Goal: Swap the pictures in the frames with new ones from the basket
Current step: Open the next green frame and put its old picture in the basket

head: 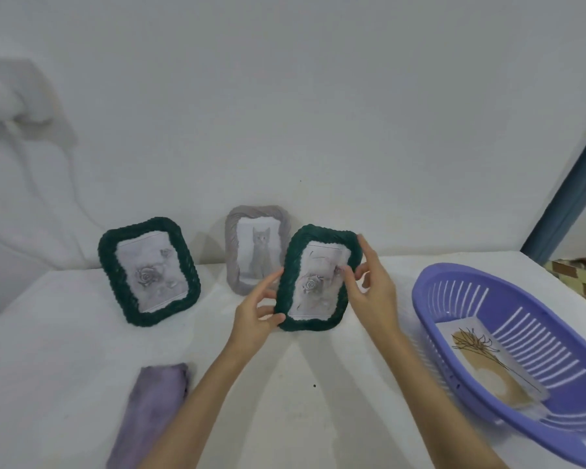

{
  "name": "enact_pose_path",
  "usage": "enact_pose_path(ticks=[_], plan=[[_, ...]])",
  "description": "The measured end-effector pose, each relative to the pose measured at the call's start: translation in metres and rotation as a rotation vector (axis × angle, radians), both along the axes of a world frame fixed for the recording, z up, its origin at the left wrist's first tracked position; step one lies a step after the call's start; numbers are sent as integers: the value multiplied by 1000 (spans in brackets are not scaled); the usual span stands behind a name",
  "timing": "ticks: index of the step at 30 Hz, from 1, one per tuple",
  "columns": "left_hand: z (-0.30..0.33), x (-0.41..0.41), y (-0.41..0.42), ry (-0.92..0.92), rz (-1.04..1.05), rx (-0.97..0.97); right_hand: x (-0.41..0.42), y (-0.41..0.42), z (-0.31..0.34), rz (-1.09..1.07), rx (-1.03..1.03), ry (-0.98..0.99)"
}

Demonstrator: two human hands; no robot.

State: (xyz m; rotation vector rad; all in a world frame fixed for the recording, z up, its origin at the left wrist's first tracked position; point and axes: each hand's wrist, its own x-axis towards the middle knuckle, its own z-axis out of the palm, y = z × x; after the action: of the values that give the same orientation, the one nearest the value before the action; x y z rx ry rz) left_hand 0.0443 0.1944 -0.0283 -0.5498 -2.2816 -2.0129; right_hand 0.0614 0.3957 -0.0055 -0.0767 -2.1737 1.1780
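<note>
I hold a dark green braided frame (286,292) with a rose picture up above the table, tilted slightly. My left hand (259,311) grips its lower left edge. My right hand (372,282) holds its right edge, thumb on the picture area. A second green frame (110,265) with a rose picture stands at the left. A grey frame (232,262) with a cat picture leans on the wall behind. The purple basket (427,292) on the right holds a picture of a dry plant (487,367).
A folded purple cloth (149,411) lies on the white table (48,350) near the front left. The white wall runs close behind the frames. A blue post (569,194) rises at the far right, with a checkered cloth (582,275) beyond the table edge.
</note>
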Motion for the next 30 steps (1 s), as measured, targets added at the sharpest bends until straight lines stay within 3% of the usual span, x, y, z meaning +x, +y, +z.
enact_pose_path(ticks=[3, 8, 13, 18, 21, 24, 30], plan=[[0, 14, -6, 54, 21, -42, -4, -27, 37, 77, 103, -96], [-1, 31, -10, 67, 17, -10, 3, -47, 59, -3, 148, -178], [22, 31, -18, 162, 182, 68, 22, -40, 52, 274, 23, -213], [31, 29, -28, 19, 71, -64, 38, -34, 53, 407, -202, -188], [24, 37, -33, -97, -37, -9, 46, -32, 43, 475, -328, -246], [8, 47, -36, -150, 15, 3, 52, -34, 24, 488, -424, -295], [-24, 54, -45, -229, 154, -249, 49, -49, -35, 353, -439, -448]])
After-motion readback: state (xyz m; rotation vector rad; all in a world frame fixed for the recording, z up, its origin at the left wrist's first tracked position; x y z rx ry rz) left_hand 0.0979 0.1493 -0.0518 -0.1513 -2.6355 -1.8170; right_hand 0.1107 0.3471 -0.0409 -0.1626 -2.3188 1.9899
